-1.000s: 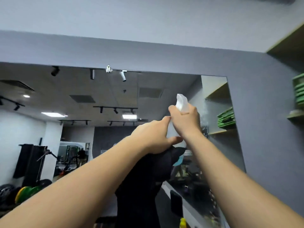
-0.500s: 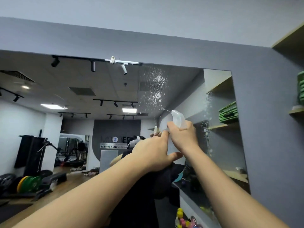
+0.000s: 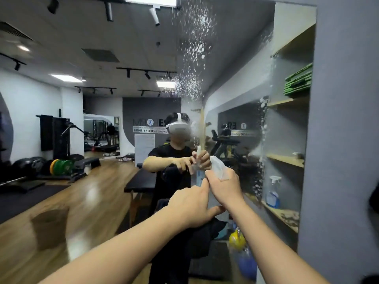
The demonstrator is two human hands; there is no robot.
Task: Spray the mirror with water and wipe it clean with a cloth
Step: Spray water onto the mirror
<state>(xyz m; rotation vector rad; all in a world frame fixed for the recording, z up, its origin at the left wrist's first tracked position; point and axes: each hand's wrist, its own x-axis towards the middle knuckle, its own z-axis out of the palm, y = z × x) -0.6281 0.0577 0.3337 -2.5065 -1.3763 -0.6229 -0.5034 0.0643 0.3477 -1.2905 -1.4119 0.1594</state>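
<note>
A large wall mirror (image 3: 92,58) fills most of the head view, with white water droplets (image 3: 194,48) spattered on its upper middle and down its right side. My right hand (image 3: 224,186) grips a white spray bottle (image 3: 218,167), whose head points at the glass. My left hand (image 3: 190,206) holds a black cloth (image 3: 203,234) that hangs below it, and its index finger reaches up against the bottle. The bottle's body is mostly hidden behind both hands.
A grey wall (image 3: 344,119) frames the mirror on the right. The mirror reflects a gym room with a wooden floor, a black bench, weight plates, wooden shelves with green mats and a blue spray bottle, and a person wearing a headset.
My view has dropped down the mirror, so the frame's top edge is gone. Both hands have come lower together with the bottle and cloth. More droplets now cover the glass.
</note>
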